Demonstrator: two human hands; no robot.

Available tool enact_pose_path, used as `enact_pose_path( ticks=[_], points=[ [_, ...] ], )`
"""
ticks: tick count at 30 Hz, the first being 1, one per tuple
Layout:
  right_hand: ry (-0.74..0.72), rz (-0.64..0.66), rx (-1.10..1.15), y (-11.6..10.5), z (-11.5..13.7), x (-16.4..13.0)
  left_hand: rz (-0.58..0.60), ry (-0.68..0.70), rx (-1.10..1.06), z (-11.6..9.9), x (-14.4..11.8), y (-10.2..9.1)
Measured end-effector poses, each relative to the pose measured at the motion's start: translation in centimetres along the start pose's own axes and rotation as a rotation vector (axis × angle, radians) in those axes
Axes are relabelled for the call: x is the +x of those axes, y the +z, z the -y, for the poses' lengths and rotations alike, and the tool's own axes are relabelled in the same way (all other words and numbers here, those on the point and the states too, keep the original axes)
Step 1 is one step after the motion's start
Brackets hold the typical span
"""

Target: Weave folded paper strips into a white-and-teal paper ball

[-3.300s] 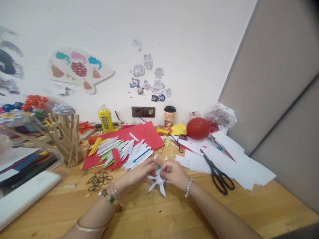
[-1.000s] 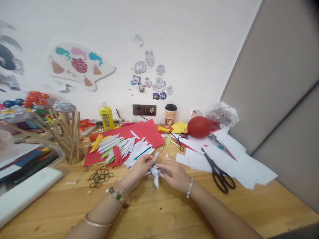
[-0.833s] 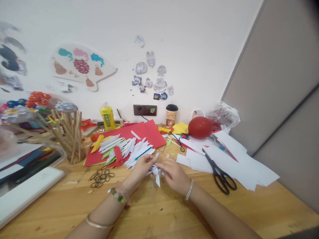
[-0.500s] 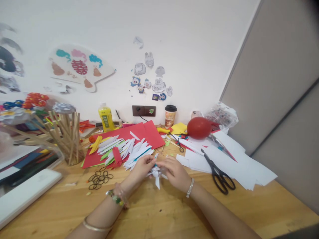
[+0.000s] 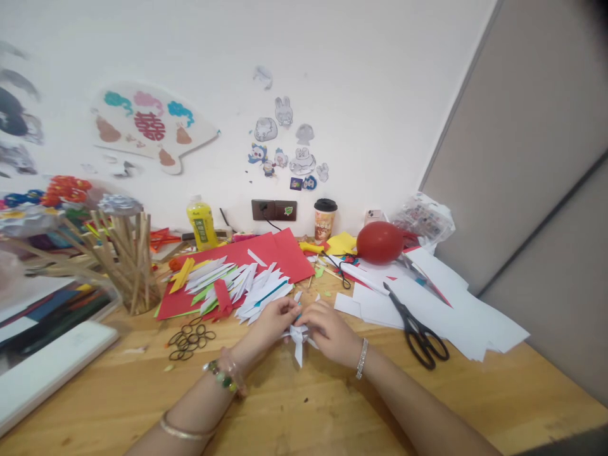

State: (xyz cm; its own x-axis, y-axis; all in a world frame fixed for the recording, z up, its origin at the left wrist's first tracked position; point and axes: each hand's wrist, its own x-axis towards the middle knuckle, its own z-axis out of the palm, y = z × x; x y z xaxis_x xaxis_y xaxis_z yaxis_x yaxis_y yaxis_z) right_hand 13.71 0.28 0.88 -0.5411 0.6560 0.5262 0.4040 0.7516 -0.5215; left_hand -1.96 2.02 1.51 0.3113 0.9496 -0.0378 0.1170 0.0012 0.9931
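Between my hands is a small folded white paper piece [image 5: 298, 345] with pointed flaps and a bit of blue near its top. My left hand [image 5: 277, 318] pinches it from the left, fingers closed. On its right side, my right hand [image 5: 329, 329] is closed too, fingertips pressed at the blue part and almost meeting the left fingertips. The hands hide much of the folded piece. Just behind them lies a pile of folded paper strips [image 5: 247, 288], mostly white, on red paper sheets [image 5: 294, 253].
Black scissors [image 5: 418, 335] and white paper sheets [image 5: 446, 316] lie to the right, near a red balloon [image 5: 380, 243]. Black rubber bands [image 5: 190, 342] and a container of wooden sticks [image 5: 135, 278] are at left. A cup [image 5: 325, 220] and a yellow-green bottle [image 5: 202, 223] stand behind.
My right hand has shifted slightly left and closer to my left fingertips. The folded paper piece has tipped slightly, its lower flap now a little lower and nearer me.
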Motion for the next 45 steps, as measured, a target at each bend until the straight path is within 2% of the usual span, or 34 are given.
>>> enact_pose_path(
  ticks=[7, 9, 11, 13, 15, 17, 19, 22, 30, 36, 40, 45],
  points=[
    [0.043, -0.034, 0.024, -0.5, 0.3, 0.2, -0.025, 0.041, -0.100, 0.2, 0.2, 0.1],
    [0.069, -0.086, 0.031, -0.8, 0.2, 0.3, -0.048, 0.049, -0.145, 0.1, 0.3, 0.1],
    [0.180, -0.231, 0.052, -1.1, -0.2, 0.3, -0.080, 0.051, -0.195, -0.1, 0.3, 0.2],
    [0.370, -0.396, 0.126, -1.3, -1.0, 0.3, -0.126, 0.061, -0.262, -0.2, 0.2, 0.2],
    [0.546, -0.403, 0.315, -1.2, -1.8, 0.4, -0.148, 0.062, -0.330, -0.3, 0.0, 0.2],
    [0.596, -0.332, 0.483, -0.9, -2.5, 0.4, -0.120, 0.050, -0.368, -0.2, -0.1, 0.2],
    [0.626, -0.365, 0.510, -0.6, -2.7, 0.4, -0.051, 0.043, -0.355, -0.1, -0.1, 0.3],
    [0.609, -0.429, 0.459, -0.2, -2.3, 0.6, 0.002, 0.086, -0.242, 0.0, 0.0, 0.4],
    [0.408, -0.488, 0.108, 0.1, 0.0, 0.5, -0.104, 0.247, 0.264, -1.1, -0.8, 1.1],
    [0.385, -0.478, -0.006, 0.3, 0.3, 0.4, -0.267, 0.349, 0.496, -0.8, -1.1, 1.3],
    [0.366, -0.504, -0.118, 0.4, 0.5, 0.3, -0.375, 0.478, 0.621, -0.1, -1.2, 1.5],
    [0.235, -0.513, -0.305, 0.3, 1.2, 0.2, -0.446, 0.605, 0.788, 0.2, -1.6, 1.5]
  ],
)
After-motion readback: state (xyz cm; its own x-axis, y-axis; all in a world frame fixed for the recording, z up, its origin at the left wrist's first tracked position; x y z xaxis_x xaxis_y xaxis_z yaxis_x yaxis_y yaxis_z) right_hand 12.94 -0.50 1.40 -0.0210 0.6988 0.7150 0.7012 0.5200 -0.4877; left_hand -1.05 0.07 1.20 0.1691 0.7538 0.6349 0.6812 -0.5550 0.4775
